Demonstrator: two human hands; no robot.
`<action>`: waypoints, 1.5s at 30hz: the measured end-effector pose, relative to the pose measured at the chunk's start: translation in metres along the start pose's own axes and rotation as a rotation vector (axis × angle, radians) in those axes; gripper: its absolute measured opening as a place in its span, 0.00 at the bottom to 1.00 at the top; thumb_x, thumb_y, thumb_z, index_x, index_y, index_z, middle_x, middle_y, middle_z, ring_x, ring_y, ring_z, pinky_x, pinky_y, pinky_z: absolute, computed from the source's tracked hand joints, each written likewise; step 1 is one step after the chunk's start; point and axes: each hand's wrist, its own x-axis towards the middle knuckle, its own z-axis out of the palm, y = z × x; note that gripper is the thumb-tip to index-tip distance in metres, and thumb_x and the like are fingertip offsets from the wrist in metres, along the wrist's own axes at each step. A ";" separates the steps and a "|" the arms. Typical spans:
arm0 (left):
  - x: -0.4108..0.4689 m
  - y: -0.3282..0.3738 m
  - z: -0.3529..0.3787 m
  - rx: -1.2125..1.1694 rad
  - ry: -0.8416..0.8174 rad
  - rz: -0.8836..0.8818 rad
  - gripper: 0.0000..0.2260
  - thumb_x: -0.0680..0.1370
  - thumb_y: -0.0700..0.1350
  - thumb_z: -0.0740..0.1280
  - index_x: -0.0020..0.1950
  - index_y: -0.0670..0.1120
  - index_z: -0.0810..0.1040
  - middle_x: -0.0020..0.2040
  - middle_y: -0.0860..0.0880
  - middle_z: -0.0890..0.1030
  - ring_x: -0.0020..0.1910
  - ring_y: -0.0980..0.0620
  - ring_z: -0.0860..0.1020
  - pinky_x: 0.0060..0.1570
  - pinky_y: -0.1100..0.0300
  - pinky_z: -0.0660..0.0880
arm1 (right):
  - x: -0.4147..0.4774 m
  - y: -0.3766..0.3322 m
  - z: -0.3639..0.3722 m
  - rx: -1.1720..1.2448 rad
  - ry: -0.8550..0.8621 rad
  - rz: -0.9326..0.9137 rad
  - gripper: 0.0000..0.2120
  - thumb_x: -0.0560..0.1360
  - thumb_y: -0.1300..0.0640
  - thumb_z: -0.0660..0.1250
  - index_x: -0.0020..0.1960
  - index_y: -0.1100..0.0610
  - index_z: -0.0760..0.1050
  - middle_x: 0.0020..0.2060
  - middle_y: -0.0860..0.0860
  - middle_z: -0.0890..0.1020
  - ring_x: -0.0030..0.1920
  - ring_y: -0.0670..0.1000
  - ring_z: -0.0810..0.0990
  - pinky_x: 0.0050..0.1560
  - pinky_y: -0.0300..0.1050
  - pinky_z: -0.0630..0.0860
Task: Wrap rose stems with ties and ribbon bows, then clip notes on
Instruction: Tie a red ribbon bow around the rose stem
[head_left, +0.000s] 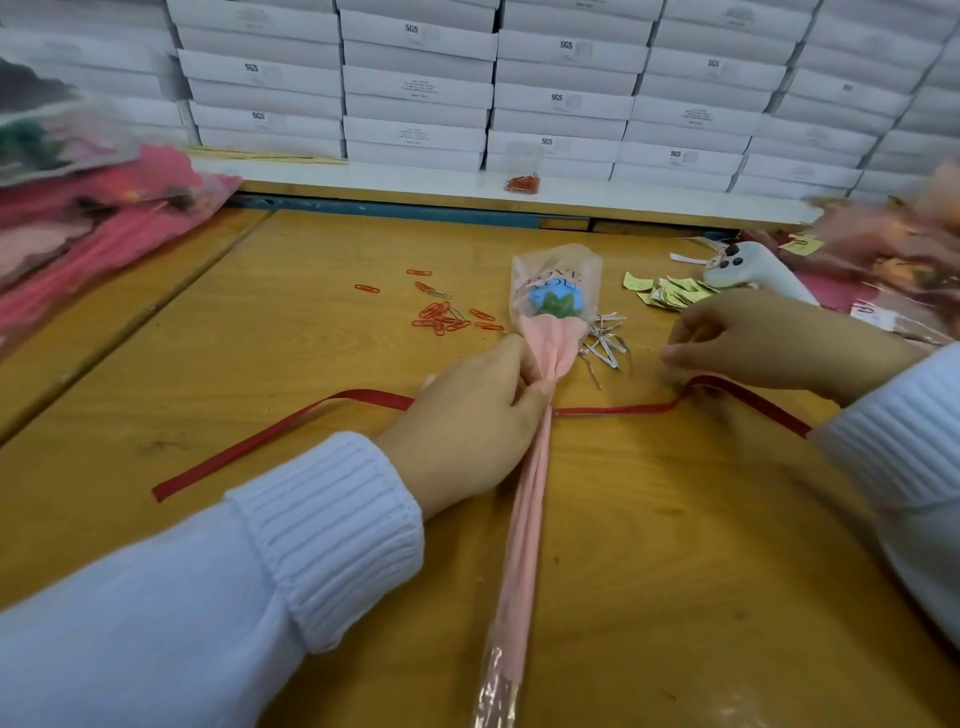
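Observation:
A blue rose wrapped in pink paper and clear film (540, 332) lies on the wooden table (649, 519), head away from me. My left hand (467, 421) grips the wrap at its neck, just below the flower. A long red ribbon (270, 436) runs crosswise under the stem at that spot. My right hand (753, 338) hovers with curled fingers over the ribbon's right part, fingertips close to a raised bend in it. Whether they pinch the ribbon is not visible. Silver twist ties (605, 343) lie right of the flower. Yellow note slips (670, 292) sit farther right.
Orange paper clips (441, 317) are scattered left of the flower. A white handheld device (753, 270) lies by the notes. Wrapped pink flowers (93, 218) pile up at the left, more at the right edge (893, 244). Stacked white boxes (519, 88) form the back wall.

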 end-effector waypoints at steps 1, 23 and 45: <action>0.000 0.000 0.000 0.007 0.004 -0.001 0.04 0.81 0.49 0.57 0.49 0.53 0.70 0.43 0.57 0.74 0.46 0.58 0.73 0.58 0.50 0.70 | -0.002 -0.004 -0.001 0.027 0.047 -0.058 0.07 0.75 0.45 0.66 0.45 0.47 0.78 0.45 0.46 0.81 0.45 0.45 0.77 0.48 0.44 0.73; 0.004 -0.010 -0.007 -0.034 -0.106 0.097 0.04 0.78 0.49 0.64 0.50 0.56 0.70 0.38 0.53 0.80 0.33 0.58 0.76 0.33 0.62 0.74 | -0.029 -0.055 0.018 0.167 -0.103 -0.375 0.01 0.75 0.55 0.67 0.45 0.49 0.77 0.34 0.45 0.77 0.33 0.38 0.73 0.35 0.29 0.69; 0.014 -0.009 -0.010 0.102 -0.018 -0.006 0.11 0.79 0.50 0.62 0.41 0.47 0.76 0.33 0.50 0.80 0.31 0.56 0.75 0.31 0.62 0.70 | -0.025 -0.059 0.020 0.436 -0.221 -0.140 0.08 0.77 0.60 0.64 0.43 0.56 0.81 0.29 0.47 0.82 0.27 0.40 0.76 0.28 0.31 0.70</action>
